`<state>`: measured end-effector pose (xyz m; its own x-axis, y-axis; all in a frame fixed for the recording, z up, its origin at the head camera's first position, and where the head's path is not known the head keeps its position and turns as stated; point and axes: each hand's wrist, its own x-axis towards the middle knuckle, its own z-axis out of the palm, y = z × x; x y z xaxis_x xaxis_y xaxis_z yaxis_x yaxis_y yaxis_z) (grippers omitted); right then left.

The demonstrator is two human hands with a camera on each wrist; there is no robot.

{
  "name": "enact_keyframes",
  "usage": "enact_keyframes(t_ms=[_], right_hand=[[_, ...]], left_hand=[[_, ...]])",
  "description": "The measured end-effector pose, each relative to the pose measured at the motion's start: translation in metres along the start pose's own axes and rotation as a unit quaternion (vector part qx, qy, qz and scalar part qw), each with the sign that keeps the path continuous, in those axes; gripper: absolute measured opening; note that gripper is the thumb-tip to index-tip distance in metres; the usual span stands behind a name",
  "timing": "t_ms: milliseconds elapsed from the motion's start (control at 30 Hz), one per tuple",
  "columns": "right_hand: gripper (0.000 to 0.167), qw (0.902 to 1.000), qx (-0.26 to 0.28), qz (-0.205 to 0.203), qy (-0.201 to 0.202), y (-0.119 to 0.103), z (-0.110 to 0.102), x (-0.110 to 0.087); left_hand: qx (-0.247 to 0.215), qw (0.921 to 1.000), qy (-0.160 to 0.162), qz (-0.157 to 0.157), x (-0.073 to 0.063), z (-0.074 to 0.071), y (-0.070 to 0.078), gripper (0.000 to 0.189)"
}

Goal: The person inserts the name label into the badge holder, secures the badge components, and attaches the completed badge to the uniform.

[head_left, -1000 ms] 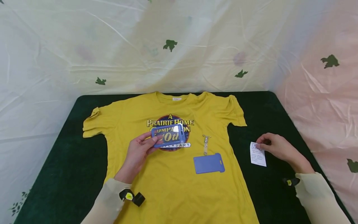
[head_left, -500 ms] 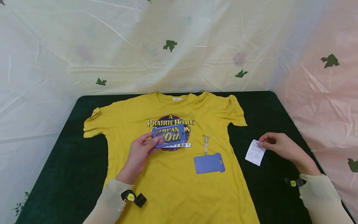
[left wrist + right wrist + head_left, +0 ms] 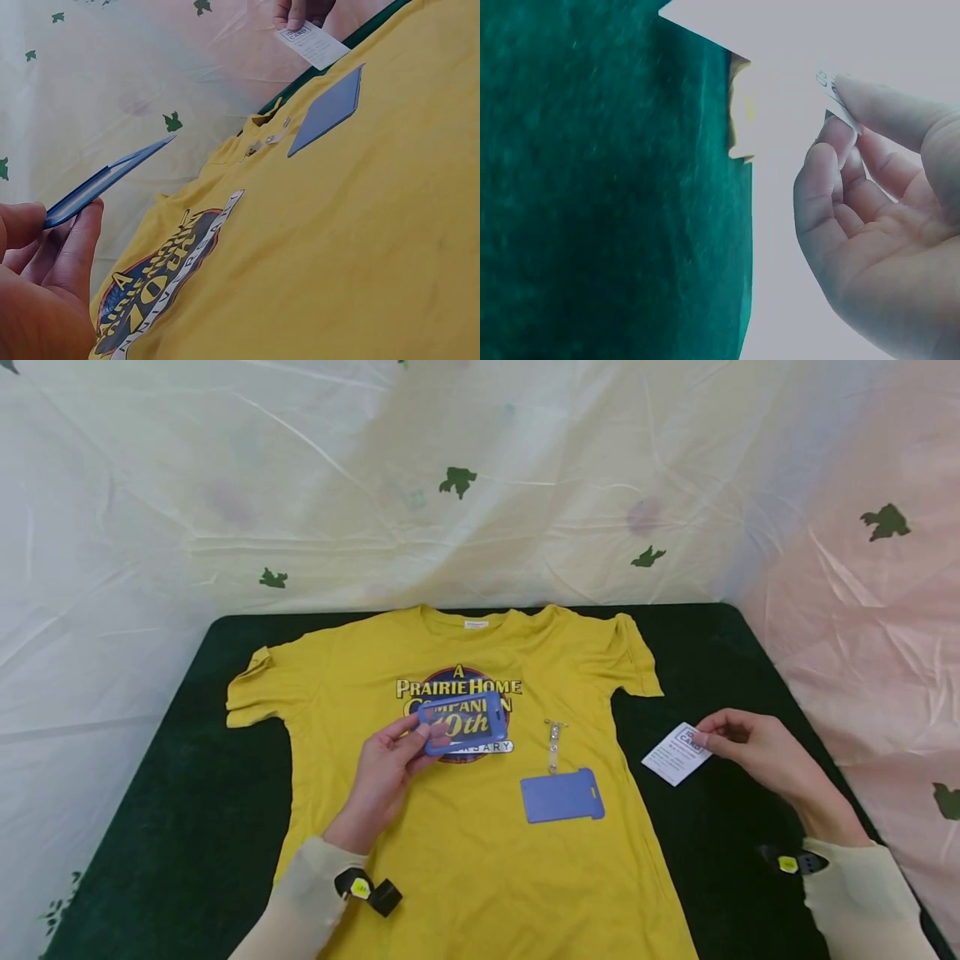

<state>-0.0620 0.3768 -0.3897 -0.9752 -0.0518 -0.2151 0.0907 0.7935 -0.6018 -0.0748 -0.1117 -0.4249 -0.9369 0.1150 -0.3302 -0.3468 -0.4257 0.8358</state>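
Observation:
My left hand (image 3: 386, 777) pinches one short end of a blue badge holder frame (image 3: 500, 718) with a see-through window, raised over the shirt's print. In the left wrist view the frame (image 3: 112, 176) appears edge-on between thumb and fingers. Off to the right, my right hand (image 3: 765, 760) pinches a corner of a white printed ID card (image 3: 672, 757) between thumb and fingers, above the dark green cloth. A flat blue holder panel (image 3: 561, 797) with a slot at one end lies on the yellow T-shirt (image 3: 480, 877). Just above the panel lies a clear strap clip (image 3: 553, 747).
The T-shirt is spread over a table with a dark green cover (image 3: 172, 827). A pale sheet (image 3: 525, 527) with leaf-like green patches hangs behind, and a pinkish sheet (image 3: 847, 635) borders the right side.
My right hand has turned the ID card so its lower end swings left, and shifted slightly right. The left hand with the badge holder frame has drifted a little right.

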Motion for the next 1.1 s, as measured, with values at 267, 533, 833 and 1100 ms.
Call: enact_keyframes(t_ms=[267,533,833,1100], right_hand=[[0.035,0.9991,0.014,-0.026,0.032,-0.018,0.007,-0.005],[0.030,0.9956,0.064,-0.053,0.043,-0.040,0.018,-0.012],[0.028,0.9904,0.106,-0.071,0.052,-0.070,0.029,-0.011],[0.025,0.9828,0.151,-0.090,0.058,-0.091,0.042,-0.007]], left_hand=[[0.001,0.9999,0.005,-0.012,-0.001,0.001,0.001,0.039],[-0.010,0.9999,0.004,-0.009,-0.001,0.003,0.001,0.039],[-0.024,0.9997,-0.007,-0.006,0.000,0.008,0.000,0.039],[-0.036,0.9992,-0.014,-0.001,0.000,0.014,-0.001,0.040]])
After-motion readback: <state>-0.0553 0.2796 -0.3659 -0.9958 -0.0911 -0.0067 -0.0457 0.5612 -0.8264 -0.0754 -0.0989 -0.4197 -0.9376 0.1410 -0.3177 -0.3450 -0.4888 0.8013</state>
